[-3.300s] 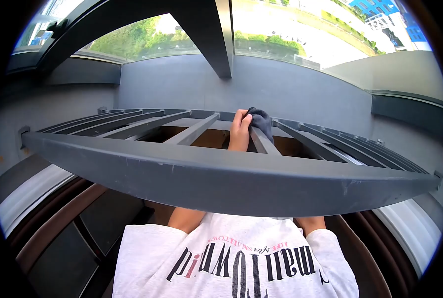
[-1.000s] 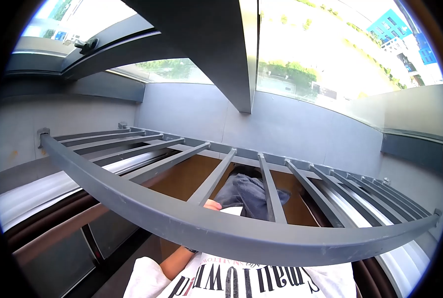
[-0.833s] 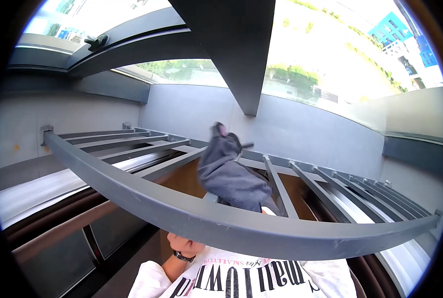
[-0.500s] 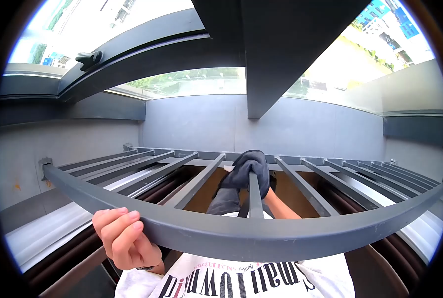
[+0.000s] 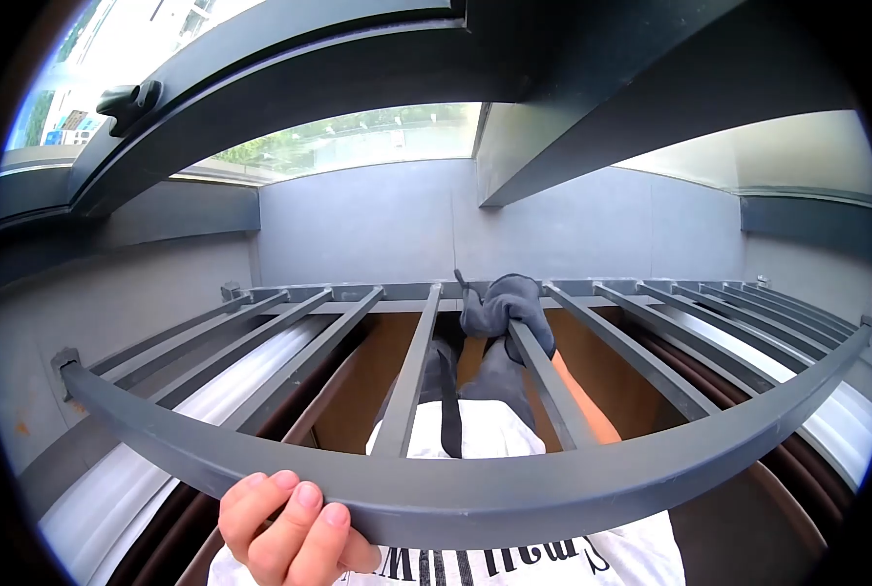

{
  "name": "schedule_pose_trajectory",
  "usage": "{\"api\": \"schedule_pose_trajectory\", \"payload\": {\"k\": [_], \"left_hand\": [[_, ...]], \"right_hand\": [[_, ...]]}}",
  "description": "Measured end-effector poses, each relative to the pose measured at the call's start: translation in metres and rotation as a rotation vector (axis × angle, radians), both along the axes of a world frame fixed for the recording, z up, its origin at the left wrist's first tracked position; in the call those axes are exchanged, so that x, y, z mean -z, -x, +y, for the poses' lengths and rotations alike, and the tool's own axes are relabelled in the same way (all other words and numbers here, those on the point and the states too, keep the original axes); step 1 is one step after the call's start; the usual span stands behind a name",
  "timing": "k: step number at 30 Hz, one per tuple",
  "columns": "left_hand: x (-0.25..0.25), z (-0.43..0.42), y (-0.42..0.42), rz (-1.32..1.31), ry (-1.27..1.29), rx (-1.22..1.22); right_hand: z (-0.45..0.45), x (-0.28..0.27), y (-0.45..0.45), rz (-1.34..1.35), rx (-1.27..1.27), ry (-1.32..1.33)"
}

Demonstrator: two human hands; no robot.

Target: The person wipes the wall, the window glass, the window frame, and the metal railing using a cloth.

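Observation:
A dark metal railing (image 5: pixel 455 488) with square bars crosses in front of my body. My left hand (image 5: pixel 294 532) curls over its near top rail, fingertips resting on the upper face. Through the gap in the bars reaches my right forearm (image 5: pixel 587 400). It ends in a bunched dark grey cloth (image 5: pixel 509 305), which is wrapped around the far part of one upright bar (image 5: pixel 553 381). The cloth hides my right hand and its fingers. One loose corner of the cloth sticks up past the lower rail.
Overhead is a dark window frame (image 5: pixel 289 117) with a black handle (image 5: pixel 128 105). A thick dark post (image 5: pixel 573 127) comes down to a grey panel wall (image 5: pixel 358 220). White folded curtains (image 5: pixel 113 488) hang on both sides, and brackets (image 5: pixel 64 363) fix the railing to the wall.
The view has shifted, and the window frame sits closer overhead. The cloth has changed shape around the bar, with a corner now poking up. My left hand appears farther right along the rail.

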State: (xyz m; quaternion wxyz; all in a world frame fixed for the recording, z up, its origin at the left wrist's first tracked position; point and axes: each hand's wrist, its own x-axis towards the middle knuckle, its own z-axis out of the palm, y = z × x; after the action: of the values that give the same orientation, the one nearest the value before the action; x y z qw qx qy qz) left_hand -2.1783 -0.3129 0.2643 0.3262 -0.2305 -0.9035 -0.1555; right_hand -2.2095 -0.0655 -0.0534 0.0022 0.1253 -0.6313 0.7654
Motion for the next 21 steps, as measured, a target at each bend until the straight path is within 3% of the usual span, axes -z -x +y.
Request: {"api": "schedule_pose_trajectory", "payload": {"k": [2, 3, 5, 7, 8, 11, 13, 21], "left_hand": [[0.007, 0.007, 0.022, 0.165, -0.102, 0.104], [0.008, 0.005, 0.023, 0.181, -0.102, 0.139], [0.008, 0.002, 0.023, 0.19, -0.104, 0.173], [0.007, 0.003, 0.022, 0.168, -0.111, 0.148], [0.008, 0.004, 0.022, 0.17, -0.11, 0.136], [0.007, 0.007, 0.015, 0.17, -0.096, 0.094], [0.007, 0.016, -0.002, 0.064, -0.093, -0.139], [-0.003, -0.008, 0.004, 0.026, -0.18, -0.073]], "right_hand": [[0.002, -0.052, -0.002, 0.235, 0.079, -0.162], [0.005, -0.077, -0.003, 0.24, 0.071, -0.165], [0.01, -0.113, -0.01, 0.204, 0.026, -0.481], [0.014, -0.123, -0.007, 0.138, -0.064, -0.357], [0.016, -0.123, -0.005, 0.077, -0.147, -0.231], [0.014, -0.094, -0.007, 0.117, -0.137, -0.236], [0.013, -0.083, -0.006, 0.139, -0.128, -0.241], [0.029, -0.065, -0.014, 0.157, 0.041, -0.405]]}}
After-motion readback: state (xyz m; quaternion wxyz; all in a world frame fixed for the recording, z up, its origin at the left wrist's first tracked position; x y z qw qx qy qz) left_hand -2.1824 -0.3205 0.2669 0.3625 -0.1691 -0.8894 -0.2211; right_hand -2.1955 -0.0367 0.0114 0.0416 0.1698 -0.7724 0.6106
